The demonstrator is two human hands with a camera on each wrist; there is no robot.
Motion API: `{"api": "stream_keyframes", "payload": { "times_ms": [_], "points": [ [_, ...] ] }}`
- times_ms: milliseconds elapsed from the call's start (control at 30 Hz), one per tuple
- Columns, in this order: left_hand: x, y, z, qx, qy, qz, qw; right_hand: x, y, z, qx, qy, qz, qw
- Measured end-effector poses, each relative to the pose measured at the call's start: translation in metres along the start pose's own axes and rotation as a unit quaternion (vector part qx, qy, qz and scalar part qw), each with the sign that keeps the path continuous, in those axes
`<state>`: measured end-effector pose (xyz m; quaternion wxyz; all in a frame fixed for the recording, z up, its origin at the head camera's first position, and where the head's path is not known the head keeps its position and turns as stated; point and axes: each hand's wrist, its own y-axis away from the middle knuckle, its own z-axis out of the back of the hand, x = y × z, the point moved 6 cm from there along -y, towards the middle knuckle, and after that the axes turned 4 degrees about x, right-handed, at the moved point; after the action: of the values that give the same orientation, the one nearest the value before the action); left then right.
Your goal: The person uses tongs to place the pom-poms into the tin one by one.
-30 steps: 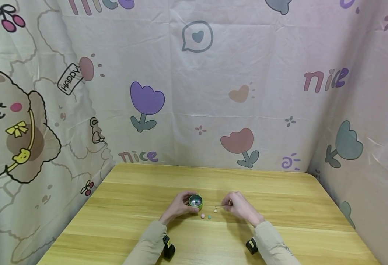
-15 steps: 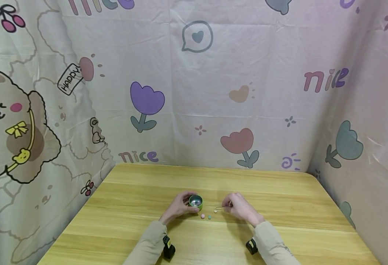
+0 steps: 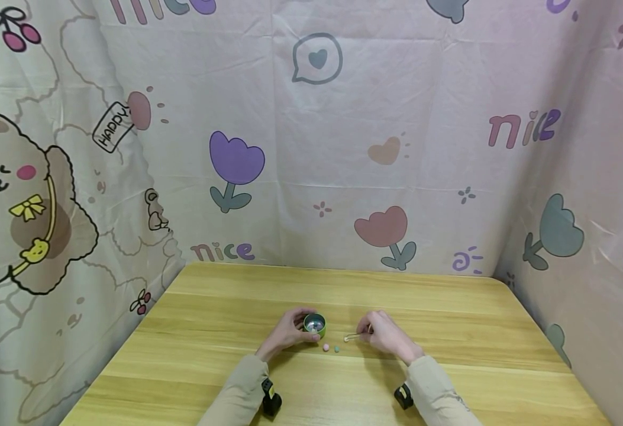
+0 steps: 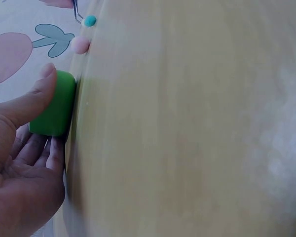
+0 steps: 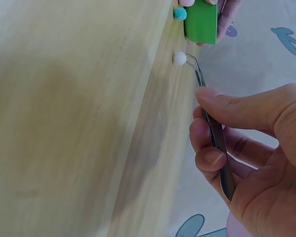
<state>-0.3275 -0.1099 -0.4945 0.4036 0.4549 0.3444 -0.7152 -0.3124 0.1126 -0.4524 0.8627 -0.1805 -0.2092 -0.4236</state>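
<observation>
My left hand [image 3: 290,328] grips a small round cup [image 4: 56,108], green outside and shiny inside, with fingers and thumb on either side of it. The cup stands upright on the table, and something pale shows at its bottom. In my right hand [image 3: 387,334] I pinch dark metal tweezers [image 5: 218,136] with bent tips. Their slightly parted tips are right at a white fuzzy ball [image 5: 179,58] on the tabletop. Between the cup and the tweezers lie a pink ball [image 3: 325,348] and a smaller teal ball [image 3: 336,349].
The wooden table [image 3: 226,296] runs back to a printed cloth backdrop [image 3: 311,148], with more cloth along both sides. A black wrist camera [image 3: 271,401] sits on the left sleeve and another black camera [image 3: 404,396] on the right.
The tweezers' tips have lowered slightly from above the white ball to right at it. My left hand and the cup have stayed put, as have the pink and teal balls.
</observation>
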Motion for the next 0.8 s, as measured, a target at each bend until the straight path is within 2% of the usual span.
{"api": "stream_keyframes", "payload": {
  "times_ms": [667,800],
  "points": [
    [-0.0017,0.0006,0.0005,0.002,-0.002,0.003,1.0000,0.0021,-0.0033,-0.0016,0.007,-0.006,-0.004,1.000],
    [-0.0013,0.0009,0.0004,0.005,0.011,0.004,0.9999,0.0014,-0.0037,-0.0026,0.005,-0.001,-0.005,1.000]
  ]
}}
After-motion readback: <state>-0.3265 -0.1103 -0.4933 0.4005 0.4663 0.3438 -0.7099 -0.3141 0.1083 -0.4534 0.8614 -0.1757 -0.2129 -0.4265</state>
